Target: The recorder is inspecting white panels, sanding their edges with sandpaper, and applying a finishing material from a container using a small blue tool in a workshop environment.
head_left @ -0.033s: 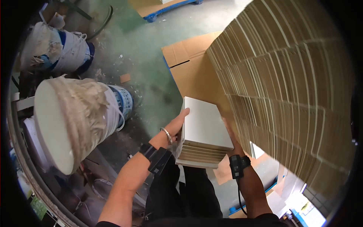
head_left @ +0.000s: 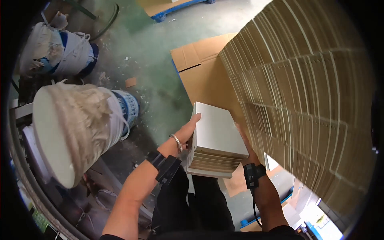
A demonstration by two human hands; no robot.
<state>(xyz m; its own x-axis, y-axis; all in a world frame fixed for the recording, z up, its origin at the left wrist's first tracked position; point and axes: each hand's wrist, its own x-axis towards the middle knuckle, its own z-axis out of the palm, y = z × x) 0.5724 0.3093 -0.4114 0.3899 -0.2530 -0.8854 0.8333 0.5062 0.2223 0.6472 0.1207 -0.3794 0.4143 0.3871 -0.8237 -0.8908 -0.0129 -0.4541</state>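
A stack of several white-faced panels (head_left: 218,130) with brown edges is held in front of my legs, between my two hands. My left hand (head_left: 189,129) grips the stack's left side, its thumb resting along the upper edge and the other fingers mostly out of sight. Along the right side, my right hand (head_left: 246,145) presses against the stack; its fingers are largely hidden by the panels. Beyond the stack lies a flat cardboard sheet (head_left: 208,84), on which a tall mass of brown layered boards (head_left: 292,92) rises close to my right hand.
On the left, a large tub (head_left: 84,128) wrapped in pale material stands near a second wrapped tub (head_left: 66,52). A blue-edged wheeled platform (head_left: 182,9) is at the far top. A small brown scrap (head_left: 131,82) lies on the green-grey floor (head_left: 156,64).
The view has shifted slightly, so the tubs sit a little further left. Both hands keep the same hold on the panels.
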